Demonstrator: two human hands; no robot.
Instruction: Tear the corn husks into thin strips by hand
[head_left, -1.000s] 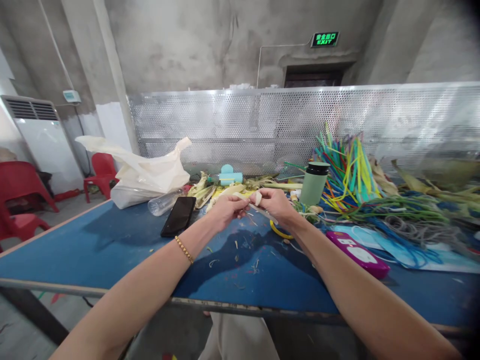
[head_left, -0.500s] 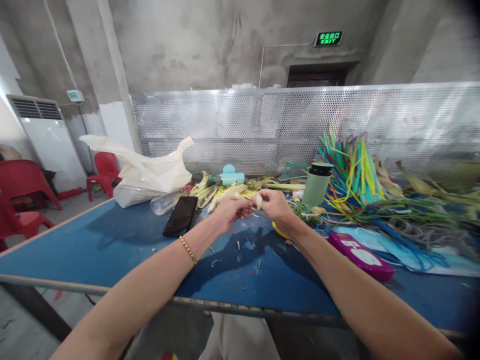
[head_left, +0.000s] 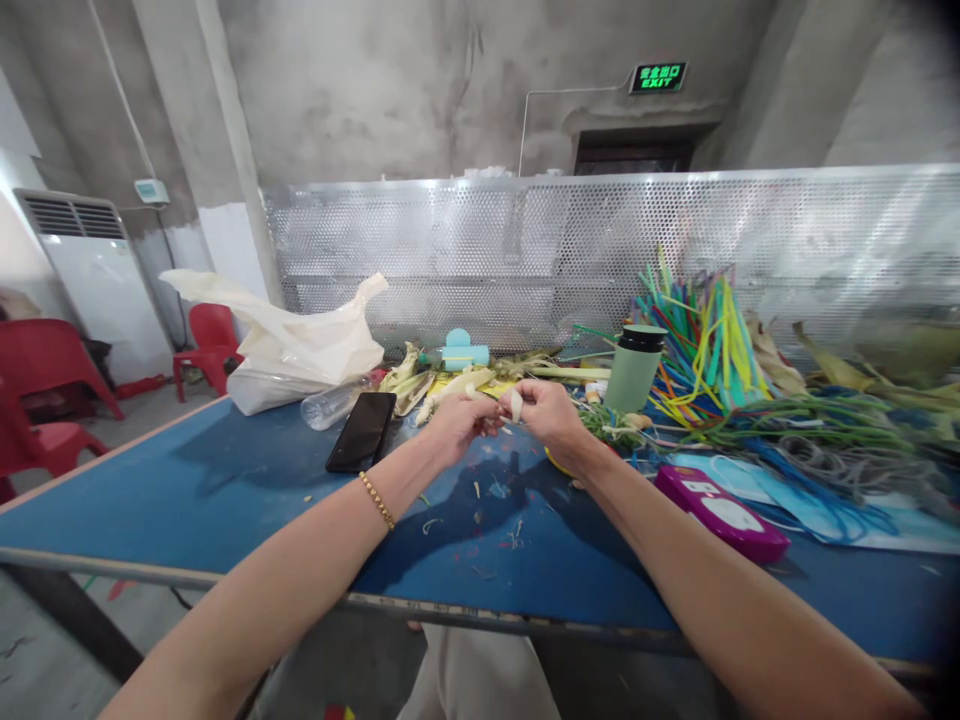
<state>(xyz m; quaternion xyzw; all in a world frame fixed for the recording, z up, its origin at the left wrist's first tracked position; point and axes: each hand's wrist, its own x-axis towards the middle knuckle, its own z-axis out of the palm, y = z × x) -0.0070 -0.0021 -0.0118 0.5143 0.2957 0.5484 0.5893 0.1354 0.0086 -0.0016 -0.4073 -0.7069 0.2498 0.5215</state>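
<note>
The 2 hands meet above the middle of the blue table point(head_left: 255, 510), fingertips close together. The left hand point(head_left: 457, 425) comes in from the lower left, fingers curled inward, thumb and forefinger pinched at a pale strip point(head_left: 516, 405). The right hand point(head_left: 551, 415) mirrors it from the right, its thumb and forefinger pinching the same strip, which curls up at those fingertips. Both forearms reach forward and slant inward, and 1 gold bracelet point(head_left: 376, 501) circles the left wrist.

Small scraps point(head_left: 515, 535) lie on the table below the hands. Just behind the hands is a heap of pale husks point(head_left: 450, 388). A black phone point(head_left: 361, 432) lies left of the left hand, beside a clear bottle point(head_left: 326, 408) on its side, with a cream plastic bag point(head_left: 307, 350) farther left.

To the right of the right hand, 1 green container point(head_left: 635, 370) with a black neck stands upright near a bundle of colourful strips point(head_left: 712, 345). Nearer the front lies a purple case point(head_left: 721, 513), partly beside blue masks point(head_left: 825, 505).
</note>
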